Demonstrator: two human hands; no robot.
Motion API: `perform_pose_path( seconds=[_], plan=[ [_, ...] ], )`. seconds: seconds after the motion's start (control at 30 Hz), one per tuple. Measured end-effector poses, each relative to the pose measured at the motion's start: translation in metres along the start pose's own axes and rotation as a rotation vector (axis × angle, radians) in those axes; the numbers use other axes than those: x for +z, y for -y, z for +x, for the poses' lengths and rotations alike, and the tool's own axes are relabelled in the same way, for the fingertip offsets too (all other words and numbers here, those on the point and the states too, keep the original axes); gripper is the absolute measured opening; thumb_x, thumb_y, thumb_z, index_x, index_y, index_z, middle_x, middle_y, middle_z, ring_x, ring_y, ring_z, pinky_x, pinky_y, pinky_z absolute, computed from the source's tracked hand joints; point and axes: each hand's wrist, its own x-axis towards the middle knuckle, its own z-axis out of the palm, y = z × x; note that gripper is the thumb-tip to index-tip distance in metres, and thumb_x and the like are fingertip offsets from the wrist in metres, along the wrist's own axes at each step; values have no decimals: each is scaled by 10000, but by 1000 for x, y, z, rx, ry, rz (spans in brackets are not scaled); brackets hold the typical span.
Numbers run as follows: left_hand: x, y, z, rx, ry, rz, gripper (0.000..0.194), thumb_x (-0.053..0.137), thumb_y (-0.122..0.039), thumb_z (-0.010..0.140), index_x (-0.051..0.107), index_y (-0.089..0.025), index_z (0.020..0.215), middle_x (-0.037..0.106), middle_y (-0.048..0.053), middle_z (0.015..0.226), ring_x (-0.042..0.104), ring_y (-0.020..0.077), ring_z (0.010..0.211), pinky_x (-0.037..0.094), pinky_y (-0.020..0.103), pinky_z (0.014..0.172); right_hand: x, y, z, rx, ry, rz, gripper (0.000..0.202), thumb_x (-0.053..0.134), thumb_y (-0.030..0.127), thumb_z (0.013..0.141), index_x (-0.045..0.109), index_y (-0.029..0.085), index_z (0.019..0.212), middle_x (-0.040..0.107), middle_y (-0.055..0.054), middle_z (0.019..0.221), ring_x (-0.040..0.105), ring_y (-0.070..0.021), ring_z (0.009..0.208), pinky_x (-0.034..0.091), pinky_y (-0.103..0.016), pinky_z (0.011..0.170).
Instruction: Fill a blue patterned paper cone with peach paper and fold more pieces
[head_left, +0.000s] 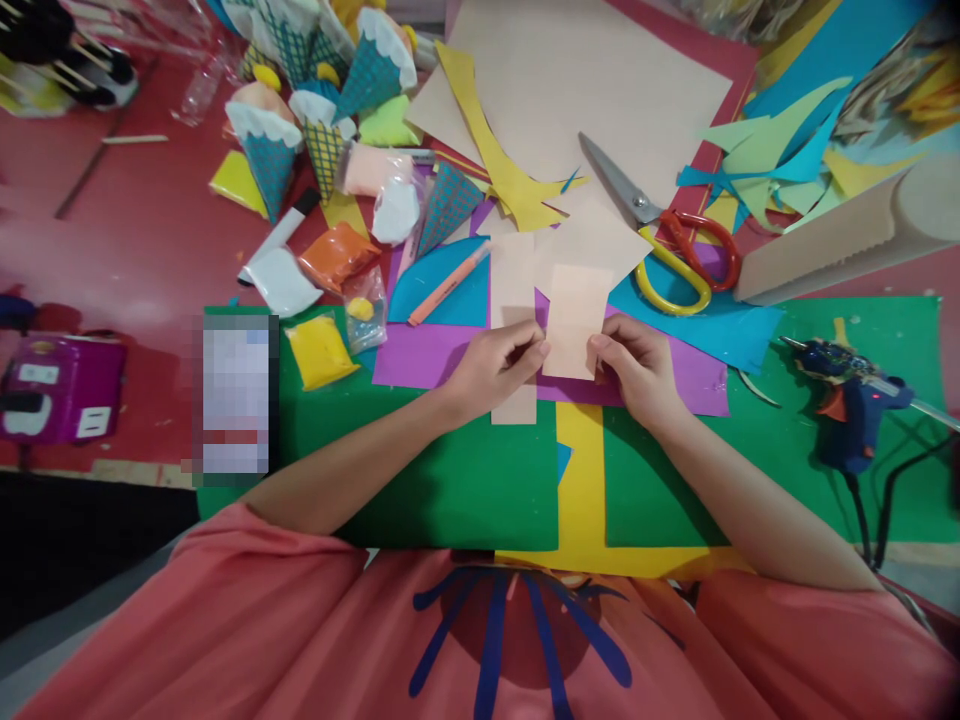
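Observation:
A small peach rectangle of paper [576, 320] stands slightly raised between my two hands. My right hand [639, 368] pinches its lower right edge between thumb and fingers. At its left edge, the curled fingers and thumb of my left hand [501, 365] close on the border. Beneath my left hand lies a longer peach paper strip [514, 400], across a purple sheet [435, 355]. Another pale peach piece [600, 245] lies just behind. Scissors [660, 222] with red and yellow handles rest beyond my right hand, blades partly apart. An orange marker [450, 283] lies on blue paper [472, 308].
Green sheets [450, 490] cover the near table. At right are a blue glue gun [855, 400] with its cord and a paper roll [825, 240]. Paper cones [274, 150] and clay packets [322, 352] crowd the left back. A phone [236, 395] lies at left.

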Motion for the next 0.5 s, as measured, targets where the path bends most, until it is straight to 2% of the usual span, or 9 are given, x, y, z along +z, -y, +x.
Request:
perform_pose_path(
  seconds=[0.2, 0.3, 0.4, 0.5],
  plan=[
    [1, -1, 0, 42, -45, -36, 289, 491, -288, 902, 418, -184, 642, 435, -64, 524, 357, 40, 435, 258, 160, 405, 1, 1, -1, 37, 5, 0, 291, 694, 438, 794, 586, 194, 679, 581, 49, 535, 466, -58, 414, 366, -206, 410],
    [3, 2, 0, 65, -73, -41, 254, 513, -281, 906, 442, -184, 683, 465, -63, 559, 424, 38, 462, 312, 142, 422, 1, 1, -1, 42, -1, 2, 320, 702, 465, 786, 577, 194, 670, 574, 50, 536, 468, -57, 409, 365, -205, 405],
    [6, 7, 0, 124, -169, -53, 108, 584, -249, 878, 490, -198, 861, 528, -58, 684, 516, 39, 546, 392, 123, 471, 2, 0, -1, 30, -22, 0, 331, 705, 476, 786, 570, 194, 677, 553, 55, 537, 468, -53, 404, 356, -201, 400],
    [8, 9, -2, 251, -223, 20, 209, 636, -197, 850, 494, -217, 1002, 573, -23, 855, 571, 50, 658, 485, 149, 575, 2, -1, -2, 12, -40, -33, 349, 697, 493, 792, 555, 196, 675, 520, 61, 526, 458, -55, 400, 338, -204, 394]
  ],
)
